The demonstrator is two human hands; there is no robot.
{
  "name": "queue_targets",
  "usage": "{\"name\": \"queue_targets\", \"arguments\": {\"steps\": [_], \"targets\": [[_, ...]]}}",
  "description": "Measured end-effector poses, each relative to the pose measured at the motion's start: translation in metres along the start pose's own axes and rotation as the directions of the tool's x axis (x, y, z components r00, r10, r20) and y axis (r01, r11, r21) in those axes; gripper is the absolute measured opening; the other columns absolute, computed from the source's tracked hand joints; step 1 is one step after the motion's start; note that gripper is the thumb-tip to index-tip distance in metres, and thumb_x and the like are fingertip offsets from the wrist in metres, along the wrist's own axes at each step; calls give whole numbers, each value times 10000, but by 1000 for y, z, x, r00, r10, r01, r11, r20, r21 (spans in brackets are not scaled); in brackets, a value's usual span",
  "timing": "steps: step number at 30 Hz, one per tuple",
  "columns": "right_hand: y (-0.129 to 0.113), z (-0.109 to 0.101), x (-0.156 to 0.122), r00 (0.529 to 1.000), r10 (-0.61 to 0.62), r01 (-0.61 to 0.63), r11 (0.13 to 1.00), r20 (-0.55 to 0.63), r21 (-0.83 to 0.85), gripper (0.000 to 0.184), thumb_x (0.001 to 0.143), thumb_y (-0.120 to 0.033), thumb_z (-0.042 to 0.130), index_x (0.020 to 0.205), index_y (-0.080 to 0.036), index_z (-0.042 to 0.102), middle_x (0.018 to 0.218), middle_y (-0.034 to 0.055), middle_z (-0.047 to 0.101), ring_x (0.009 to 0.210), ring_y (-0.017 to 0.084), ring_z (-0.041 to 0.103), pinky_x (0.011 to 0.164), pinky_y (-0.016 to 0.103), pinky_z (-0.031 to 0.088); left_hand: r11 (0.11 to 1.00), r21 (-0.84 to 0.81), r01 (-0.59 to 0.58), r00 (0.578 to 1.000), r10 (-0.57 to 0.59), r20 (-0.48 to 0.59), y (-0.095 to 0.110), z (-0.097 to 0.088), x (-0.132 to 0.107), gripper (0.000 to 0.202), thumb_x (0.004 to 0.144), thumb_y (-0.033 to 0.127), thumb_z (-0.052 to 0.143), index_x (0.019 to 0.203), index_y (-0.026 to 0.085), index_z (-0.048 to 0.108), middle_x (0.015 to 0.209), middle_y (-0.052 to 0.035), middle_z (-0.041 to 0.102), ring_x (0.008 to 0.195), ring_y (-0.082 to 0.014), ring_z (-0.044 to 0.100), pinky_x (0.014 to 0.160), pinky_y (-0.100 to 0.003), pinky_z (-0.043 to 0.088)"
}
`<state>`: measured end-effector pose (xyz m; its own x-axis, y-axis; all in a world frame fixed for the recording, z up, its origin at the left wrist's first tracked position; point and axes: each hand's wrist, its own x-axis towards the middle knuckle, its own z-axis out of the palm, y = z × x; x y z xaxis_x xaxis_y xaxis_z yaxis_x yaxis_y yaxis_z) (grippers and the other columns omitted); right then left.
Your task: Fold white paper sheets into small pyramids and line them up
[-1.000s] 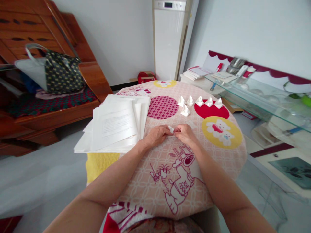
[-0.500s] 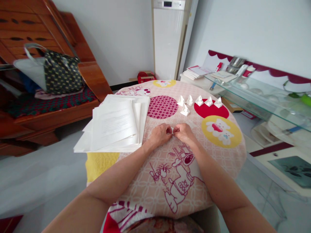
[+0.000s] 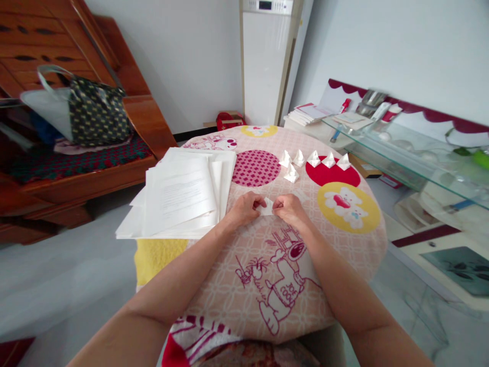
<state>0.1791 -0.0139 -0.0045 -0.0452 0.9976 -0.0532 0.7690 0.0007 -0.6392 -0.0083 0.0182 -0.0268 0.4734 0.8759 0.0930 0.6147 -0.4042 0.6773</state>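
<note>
Between my two hands is a small piece of folded white paper (image 3: 267,207), over the middle of the round table. My left hand (image 3: 247,207) pinches its left side, fingers curled. On the right side, my right hand (image 3: 289,207) grips it with thumb and fingers closed together. The paper's outer ends are hidden under my fingers. Beyond my hands stand several small folded paper boats (image 3: 314,159), white and pointed, most in a row, with one paper boat (image 3: 291,174) nearer to me.
A stack of white paper sheets (image 3: 183,196), the top one printed, lies at the left of the patterned tablecloth (image 3: 263,285). To the right stands a glass-topped cabinet (image 3: 401,158) bearing various items. A wooden bench (image 3: 87,176) with a bag (image 3: 97,112) is at the left.
My left hand has shifted a little to the left, away from my right hand. More of the folded paper shows between them now. The boats and the stack have not moved.
</note>
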Motion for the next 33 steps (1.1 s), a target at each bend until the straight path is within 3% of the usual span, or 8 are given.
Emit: {"name": "queue_targets", "arguments": {"steps": [7, 17, 21, 24, 28, 33], "targets": [[2, 0, -1, 1000, 17, -17, 1000, -11, 23, 146, 707, -43, 671, 719, -158, 762, 691, 32, 727, 635, 146, 626, 612, 228, 410, 997, 27, -73, 996, 72, 61, -10, -11, -2, 466, 612, 72, 544, 1019, 163, 750, 967, -45, 675, 847, -166, 633, 827, -308, 553], [4, -6, -5, 1000, 21, -21, 1000, 13, -4, 186, 688, -15, 631, 691, -165, 741, 659, 21, 704, 614, 144, 603, 585, 238, 386, 987, -17, -160, 974, 161, 158, -15, -24, -4, 556, 604, 1, 468, 1068, 170, 725, 1077, -64, 705, 970, -175, 664, 889, -317, 570], [4, -4, -4, 1000, 11, -11, 1000, 1, -17, 47, 742, -156, 732, 698, -171, 732, 673, 24, 705, 629, 147, 603, 587, 244, 384, 983, -46, -177, 967, 183, 175, -16, -27, -6, 581, 603, -20, 457, 1093, 169, 706, 1106, -69, 698, 1009, -173, 664, 923, -324, 568], [0, 0, -3, 999, 28, -32, 995, -40, -96, 116, 725, -265, 802, 700, -179, 727, 710, 41, 719, 663, 162, 613, 597, 256, 385, 983, -58, -174, 967, 182, 177, -15, -27, -6, 589, 602, -27, 455, 1101, 168, 699, 1114, -69, 694, 1011, -176, 666, 931, -332, 571], [-4, -1, -3, 999, 33, -38, 987, -32, -157, 27, 710, -162, 755, 703, -182, 738, 751, 57, 743, 705, 174, 642, 626, 257, 409, 984, -45, -173, 966, 179, 184, -15, -26, -6, 587, 600, -30, 463, 1101, 159, 705, 1114, -76, 697, 1020, -184, 673, 932, -335, 574], [5, -7, -2, 998, 55, -58, 991, -25, -121, 167, 686, -54, 623, 682, -172, 742, 693, 48, 730, 680, 171, 651, 618, 243, 428, 977, -128, -172, 962, 195, 193, -21, -29, -3, 587, 616, -20, 458, 1127, 156, 689, 1136, -78, 715, 1024, -171, 683, 941, -346, 572]]}}
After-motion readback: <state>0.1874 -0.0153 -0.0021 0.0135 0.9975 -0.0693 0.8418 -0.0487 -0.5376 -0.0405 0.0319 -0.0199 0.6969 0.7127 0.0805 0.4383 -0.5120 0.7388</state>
